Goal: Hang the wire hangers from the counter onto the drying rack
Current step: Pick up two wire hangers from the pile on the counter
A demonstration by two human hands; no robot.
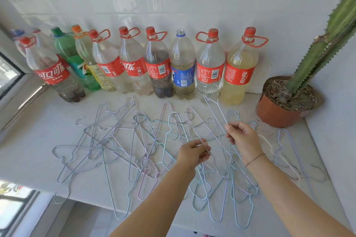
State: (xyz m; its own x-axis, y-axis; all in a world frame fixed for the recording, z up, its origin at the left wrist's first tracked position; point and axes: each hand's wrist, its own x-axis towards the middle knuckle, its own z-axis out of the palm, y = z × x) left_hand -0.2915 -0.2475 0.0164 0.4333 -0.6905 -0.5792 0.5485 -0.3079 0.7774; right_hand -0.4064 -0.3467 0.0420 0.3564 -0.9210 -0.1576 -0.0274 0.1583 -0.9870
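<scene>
— Where are the wire hangers (119, 140) lying?
— They are lying in a loose, tangled heap across the white counter (28, 159), overlapping one another, with a few hanging over its near edge and a couple lying apart at the right.

— What is the person's right hand (242, 138) doing?
— It is pinching a white hanger (215, 110) between thumb and fingertips; the hanger is slanting up and away from the heap, its far end pointing toward the bottles (183, 63). A thin bracelet (255, 158) is sitting on that wrist.

— And the left hand (193, 152)?
— Its fingers are curling round a pale wire (205, 147) just above the pile, gripping it. Whether that wire is belonging to the same hanger as the one in the right hand cannot be told.

— What is standing behind the heap?
— A row of large plastic bottles is lining the tiled wall, most wearing red labels and red caps, one with a blue label standing uncapped. At the right a tall green cactus (327, 34) is leaning out of a brown pot (273, 111) near the counter's corner
</scene>
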